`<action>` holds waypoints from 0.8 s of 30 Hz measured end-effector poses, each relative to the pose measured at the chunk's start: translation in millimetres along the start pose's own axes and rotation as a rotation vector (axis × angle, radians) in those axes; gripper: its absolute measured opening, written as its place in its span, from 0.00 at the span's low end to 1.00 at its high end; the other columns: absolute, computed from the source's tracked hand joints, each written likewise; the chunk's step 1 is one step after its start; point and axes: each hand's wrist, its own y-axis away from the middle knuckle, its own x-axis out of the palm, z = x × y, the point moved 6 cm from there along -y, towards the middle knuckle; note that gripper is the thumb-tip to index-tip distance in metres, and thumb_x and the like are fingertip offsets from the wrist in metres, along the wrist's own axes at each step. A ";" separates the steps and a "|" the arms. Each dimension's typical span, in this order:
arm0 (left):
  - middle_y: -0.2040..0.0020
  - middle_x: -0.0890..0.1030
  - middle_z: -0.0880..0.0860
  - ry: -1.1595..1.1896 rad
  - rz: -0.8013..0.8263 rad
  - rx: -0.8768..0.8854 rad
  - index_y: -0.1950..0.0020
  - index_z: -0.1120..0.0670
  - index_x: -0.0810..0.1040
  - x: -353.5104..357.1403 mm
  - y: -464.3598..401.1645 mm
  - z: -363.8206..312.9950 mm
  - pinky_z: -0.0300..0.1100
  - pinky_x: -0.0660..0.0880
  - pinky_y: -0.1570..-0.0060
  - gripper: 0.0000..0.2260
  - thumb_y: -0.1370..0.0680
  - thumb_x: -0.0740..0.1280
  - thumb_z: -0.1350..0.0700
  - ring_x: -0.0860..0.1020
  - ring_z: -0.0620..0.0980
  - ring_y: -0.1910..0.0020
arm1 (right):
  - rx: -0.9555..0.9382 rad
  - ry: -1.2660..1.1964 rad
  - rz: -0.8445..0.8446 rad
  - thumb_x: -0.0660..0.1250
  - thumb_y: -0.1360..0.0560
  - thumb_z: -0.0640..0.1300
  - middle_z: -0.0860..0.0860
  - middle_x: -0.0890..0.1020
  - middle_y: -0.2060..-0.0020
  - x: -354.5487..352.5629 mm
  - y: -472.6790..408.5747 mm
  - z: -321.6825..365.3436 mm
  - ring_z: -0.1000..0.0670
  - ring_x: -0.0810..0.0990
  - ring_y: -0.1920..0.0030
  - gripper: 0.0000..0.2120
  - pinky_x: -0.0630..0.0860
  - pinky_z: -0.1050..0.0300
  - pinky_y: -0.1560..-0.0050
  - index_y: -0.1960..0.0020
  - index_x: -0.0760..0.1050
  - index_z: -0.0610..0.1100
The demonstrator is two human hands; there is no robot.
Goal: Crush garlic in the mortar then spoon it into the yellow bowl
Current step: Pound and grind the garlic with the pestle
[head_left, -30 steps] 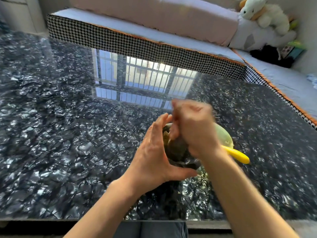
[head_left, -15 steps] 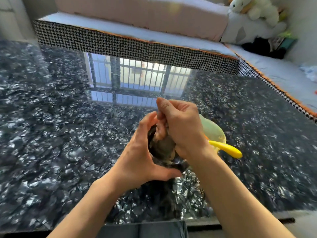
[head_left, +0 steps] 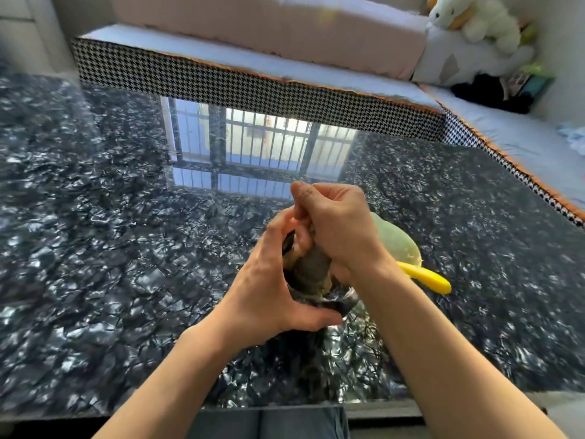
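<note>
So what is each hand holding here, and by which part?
The right hand grips the grey stone pestle by its upper end; the left hand cups the dark stone mortar's side.

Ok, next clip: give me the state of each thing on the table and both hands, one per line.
Dark stone mortar: upright on the glossy black table, gripped at its side.
Grey stone pestle: head down inside the mortar.
Left hand: grips the mortar.
Right hand: grips the pestle.
Yellow-green bowl: upright behind the mortar; contents hidden.
Yellow plastic spoon handle: beside the bowl, untouched.

dark marble table (head_left: 95, 248); houndstooth-edged sofa (head_left: 253, 87) | plush toy (head_left: 474, 20) on pillows
</note>
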 end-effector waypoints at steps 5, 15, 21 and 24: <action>0.36 0.60 0.28 -0.065 0.001 0.007 0.30 0.38 0.48 0.8 0.2 1.9 0.49 0.71 0.38 0.53 0.47 0.75 0.37 0.63 0.36 0.34 | -0.025 -0.176 -0.072 0.63 0.23 0.40 0.49 0.69 0.86 -24.8 2.4 34.4 0.50 0.67 0.84 0.19 0.67 0.60 0.78 0.73 0.69 0.41; 0.36 0.69 0.42 -0.023 -0.013 -0.016 0.32 0.35 0.50 -0.2 1.5 3.9 0.47 0.71 0.38 0.51 0.47 0.77 0.39 0.70 0.43 0.36 | 0.024 -0.040 -0.019 0.62 0.23 0.42 0.47 0.70 0.86 -1.6 2.3 3.8 0.49 0.67 0.84 0.21 0.66 0.60 0.79 0.74 0.69 0.41; 0.34 0.62 0.32 -0.057 -0.018 0.015 0.29 0.39 0.48 0.0 2.1 3.6 0.52 0.75 0.47 0.53 0.46 0.75 0.37 0.73 0.46 0.42 | -0.084 -0.202 -0.070 0.63 0.24 0.40 0.48 0.69 0.86 -25.9 1.9 42.8 0.49 0.67 0.85 0.19 0.67 0.58 0.78 0.73 0.70 0.42; 0.34 0.64 0.35 -0.061 -0.016 -0.002 0.29 0.41 0.48 0.3 1.3 4.8 0.48 0.70 0.38 0.54 0.47 0.75 0.38 0.69 0.42 0.37 | -0.078 -0.076 -0.056 0.63 0.23 0.41 0.47 0.69 0.86 -13.8 1.7 22.1 0.48 0.66 0.84 0.21 0.65 0.57 0.77 0.76 0.70 0.44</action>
